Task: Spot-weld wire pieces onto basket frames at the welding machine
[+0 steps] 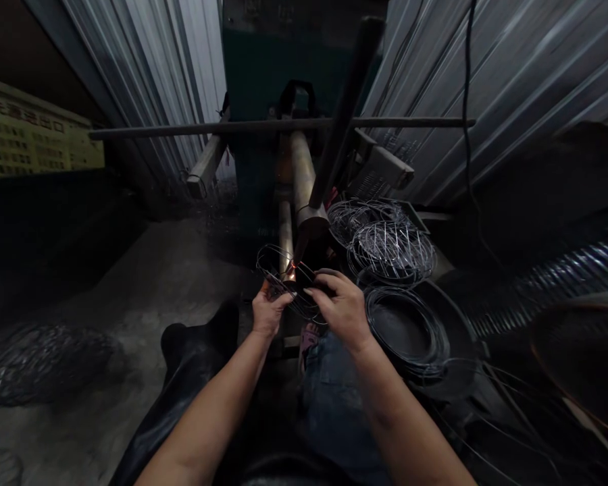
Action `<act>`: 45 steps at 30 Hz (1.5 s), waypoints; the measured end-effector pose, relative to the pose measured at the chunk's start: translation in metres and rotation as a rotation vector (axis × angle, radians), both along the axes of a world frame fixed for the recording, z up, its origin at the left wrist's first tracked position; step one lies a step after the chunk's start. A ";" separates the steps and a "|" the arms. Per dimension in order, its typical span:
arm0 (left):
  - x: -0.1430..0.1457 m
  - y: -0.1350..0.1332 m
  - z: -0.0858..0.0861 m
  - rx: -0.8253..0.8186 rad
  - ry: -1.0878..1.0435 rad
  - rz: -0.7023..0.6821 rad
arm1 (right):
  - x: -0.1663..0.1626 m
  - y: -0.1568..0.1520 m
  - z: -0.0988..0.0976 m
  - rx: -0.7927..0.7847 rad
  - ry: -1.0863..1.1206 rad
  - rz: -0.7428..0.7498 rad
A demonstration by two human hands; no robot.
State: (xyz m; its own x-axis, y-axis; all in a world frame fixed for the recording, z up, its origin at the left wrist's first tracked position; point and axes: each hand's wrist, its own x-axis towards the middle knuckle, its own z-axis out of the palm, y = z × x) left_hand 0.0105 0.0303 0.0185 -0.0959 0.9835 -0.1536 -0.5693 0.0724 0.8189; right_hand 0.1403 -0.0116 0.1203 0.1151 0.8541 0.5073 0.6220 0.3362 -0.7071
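Both my hands hold a round wire grille (284, 280) under the tip of a green spot welder (296, 101). My left hand (268, 310) pinches the grille's near left rim, fingers closed on the wire. My right hand (340, 304) grips the right side, fingers curled over the wires. An orange glow (290, 273) shows where the welder's electrode meets the grille, between my hands. The electrode arms (302, 179) reach down toward me from the machine.
A stack of finished wire grilles (390, 250) lies to the right of the welder, with a coil of dark wire rings (405, 331) nearer me. More wire mesh (35, 361) lies on the floor at left. Corrugated metal walls (511, 74) stand behind. A horizontal bar (182, 128) crosses the machine.
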 end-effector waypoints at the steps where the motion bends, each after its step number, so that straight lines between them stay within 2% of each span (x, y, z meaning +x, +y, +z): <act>1: -0.001 -0.001 0.001 -0.019 -0.009 -0.006 | 0.007 -0.008 -0.003 -0.011 0.030 -0.012; 4: -0.005 -0.005 0.004 -0.138 -0.069 -0.043 | 0.025 -0.029 -0.014 -0.087 0.091 -0.008; 8: -0.009 -0.008 0.002 -0.260 -0.130 -0.063 | 0.027 -0.036 -0.021 -0.115 0.052 0.127; 11: -0.010 -0.008 0.001 -0.263 -0.138 -0.080 | 0.013 -0.028 -0.017 -0.071 0.008 0.155; 17: -0.014 -0.004 0.003 -0.292 -0.134 -0.112 | -0.003 -0.009 -0.007 0.012 -0.025 0.101; 29: -0.012 0.006 0.002 -0.383 -0.184 -0.146 | -0.013 0.017 0.004 -0.019 -0.161 0.042; 34: -0.014 0.002 0.001 -0.415 -0.175 -0.172 | -0.005 -0.007 0.004 -0.021 -0.060 0.003; 37: -0.015 -0.001 0.004 -0.448 -0.178 -0.187 | 0.007 -0.031 -0.005 -0.078 -0.037 -0.053; 39: -0.016 -0.003 0.008 -0.505 -0.185 -0.212 | 0.011 -0.040 -0.012 -0.112 -0.030 -0.004; 42: -0.017 -0.003 0.013 -0.594 -0.194 -0.228 | 0.006 -0.039 -0.017 -0.104 -0.021 0.091; 45: -0.020 0.000 0.013 -0.627 -0.188 -0.226 | -0.002 -0.026 -0.014 -0.071 -0.043 0.102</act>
